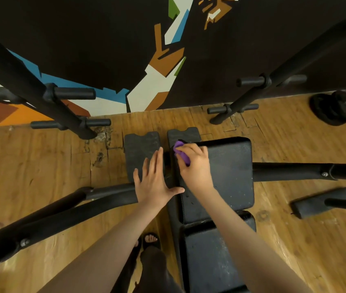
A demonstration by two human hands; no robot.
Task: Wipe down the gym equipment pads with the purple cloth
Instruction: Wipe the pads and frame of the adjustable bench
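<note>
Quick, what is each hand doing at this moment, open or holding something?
Left hand: open, fingers straight, thumb touching the edge of the bench pad.
Right hand: closed, gripping the purple cloth on the pad.

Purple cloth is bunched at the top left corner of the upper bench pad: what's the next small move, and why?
Probably drag the purple cloth toward you along the left edge of the upper pad. The right hand grips it at that far corner, most of the pad's speckled surface lies nearer and to the right, and the left hand rests flat beside it, apparently bracing.
</note>
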